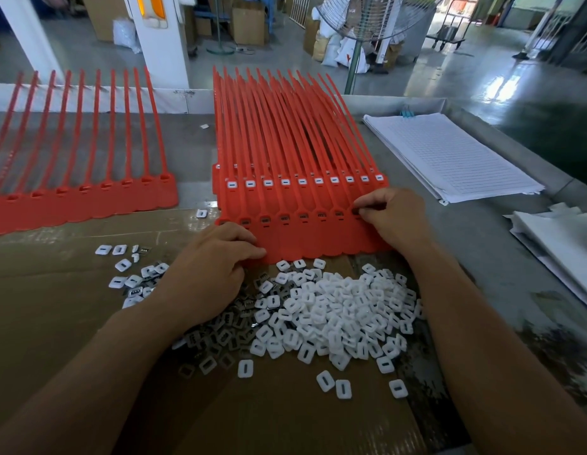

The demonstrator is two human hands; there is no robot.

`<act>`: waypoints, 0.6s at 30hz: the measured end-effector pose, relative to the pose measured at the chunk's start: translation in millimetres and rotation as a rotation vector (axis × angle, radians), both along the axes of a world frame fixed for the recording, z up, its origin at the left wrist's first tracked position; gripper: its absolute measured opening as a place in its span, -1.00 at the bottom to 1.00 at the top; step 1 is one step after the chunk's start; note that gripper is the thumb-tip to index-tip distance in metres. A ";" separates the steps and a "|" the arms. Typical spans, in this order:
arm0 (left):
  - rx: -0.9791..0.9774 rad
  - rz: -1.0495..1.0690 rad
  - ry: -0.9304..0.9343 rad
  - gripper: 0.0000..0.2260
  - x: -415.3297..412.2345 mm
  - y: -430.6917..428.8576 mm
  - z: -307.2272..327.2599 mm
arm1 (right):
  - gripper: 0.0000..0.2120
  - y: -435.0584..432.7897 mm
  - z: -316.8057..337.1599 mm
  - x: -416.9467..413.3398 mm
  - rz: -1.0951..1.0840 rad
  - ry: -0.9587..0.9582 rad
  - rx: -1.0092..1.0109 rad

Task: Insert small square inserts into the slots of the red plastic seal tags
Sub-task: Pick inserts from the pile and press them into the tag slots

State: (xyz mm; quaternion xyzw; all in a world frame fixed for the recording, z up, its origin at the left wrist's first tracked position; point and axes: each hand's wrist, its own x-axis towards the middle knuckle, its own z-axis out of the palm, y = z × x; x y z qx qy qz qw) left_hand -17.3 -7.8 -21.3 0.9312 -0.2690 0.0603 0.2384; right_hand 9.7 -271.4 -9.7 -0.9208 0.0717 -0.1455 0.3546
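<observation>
Many inserts [334, 310] heaped by red tags [302, 239], left hand [213, 267] gripping, right hand [392, 215] pinching them, paper stack [449, 156] beside

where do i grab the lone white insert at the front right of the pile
Pinch the white insert by two opposite outer edges, straight down from above: it lies flat on the cardboard, slot up, apart from its neighbours.

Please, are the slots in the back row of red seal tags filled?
Filled: every visible slot in the back row of red plastic seal tags holds a white square insert.
</observation>
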 end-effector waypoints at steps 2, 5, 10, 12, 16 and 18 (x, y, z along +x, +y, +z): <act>0.003 -0.001 -0.003 -0.61 -0.1 -0.1 -0.2 | -0.79 -0.8 0.4 -0.9 0.012 0.012 -0.071; 0.000 0.006 -0.005 -0.61 -0.8 0.0 -0.1 | -0.79 -2.0 -0.4 -2.3 0.026 0.013 -0.153; 0.005 0.007 0.000 -0.61 0.0 0.5 -0.4 | -0.82 -1.1 0.2 -2.8 0.056 -0.005 -0.218; 0.006 0.006 0.001 -0.61 -0.2 0.3 -1.1 | -0.88 0.2 -0.7 -2.2 0.041 -0.025 -0.197; 0.004 0.006 -0.006 -0.61 -0.6 0.3 -1.7 | -0.95 0.7 -3.4 1.4 0.043 -0.019 -0.172; 0.004 0.006 -0.006 -0.62 -0.4 0.0 -2.1 | -0.94 -1.4 -3.3 2.4 0.070 0.009 -0.193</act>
